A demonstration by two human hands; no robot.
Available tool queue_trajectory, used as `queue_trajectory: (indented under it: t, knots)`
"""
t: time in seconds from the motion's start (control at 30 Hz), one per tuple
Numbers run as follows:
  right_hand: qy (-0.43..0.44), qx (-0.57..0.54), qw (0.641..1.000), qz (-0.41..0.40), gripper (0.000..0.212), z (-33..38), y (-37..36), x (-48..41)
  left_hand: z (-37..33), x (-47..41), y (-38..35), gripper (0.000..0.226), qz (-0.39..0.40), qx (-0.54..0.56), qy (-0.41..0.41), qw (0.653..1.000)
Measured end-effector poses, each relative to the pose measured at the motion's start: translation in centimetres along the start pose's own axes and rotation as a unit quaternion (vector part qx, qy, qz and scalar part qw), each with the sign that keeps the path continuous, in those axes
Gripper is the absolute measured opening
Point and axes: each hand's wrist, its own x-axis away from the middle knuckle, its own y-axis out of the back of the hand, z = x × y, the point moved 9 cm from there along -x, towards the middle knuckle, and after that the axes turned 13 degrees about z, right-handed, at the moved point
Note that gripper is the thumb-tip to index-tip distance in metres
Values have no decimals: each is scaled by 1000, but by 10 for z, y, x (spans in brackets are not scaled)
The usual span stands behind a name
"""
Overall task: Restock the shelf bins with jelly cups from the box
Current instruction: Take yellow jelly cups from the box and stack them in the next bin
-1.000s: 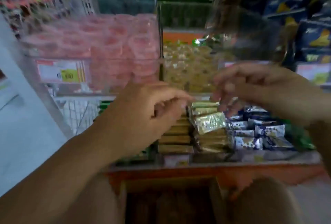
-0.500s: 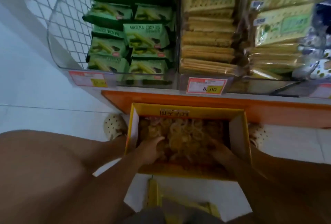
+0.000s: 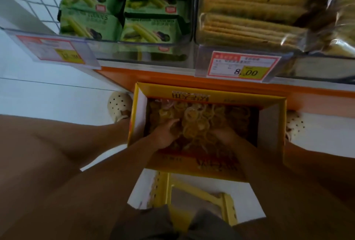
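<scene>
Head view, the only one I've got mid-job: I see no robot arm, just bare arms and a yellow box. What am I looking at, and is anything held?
There is no machine here. A person wears one wide camera on the head, looking down past their own legs. The left hand and right hand both reach into the open yellow box on the floor, among loose jelly cups. The fingers sink into the pile, so I cannot tell whether any cup is gripped. Above is the shelf: green cookie packets in the left bin, pale cracker packs in the right, with a price tag reading 8.00.
</scene>
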Motion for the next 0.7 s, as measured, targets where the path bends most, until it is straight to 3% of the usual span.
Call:
queue_trajectory:
  t: [0.1, 0.23, 0.37, 0.5, 0.7]
  knots:
    - [-15, 40, 999, 23, 68, -4, -10, 9, -6, -9, -5, 53, -10, -21, -9, 1000]
    - [-17, 39, 999, 5, 77, -7, -8, 11, -16, -19, -22, 67, 45, -21, -2, 999]
    - [-40, -69, 996, 27, 73, -23, -1, -1, -12, -30, -20, 78, 48, -4, 37, 998]
    - [-91, -55, 992, 67, 67, -36, -6, 2, -12, -37, -19, 81, 44, 12, 46, 998]
    - [-117, -154, 976, 102, 65, -38, -23, -5, -12, -46, -16, 80, 30, 48, 39, 998]
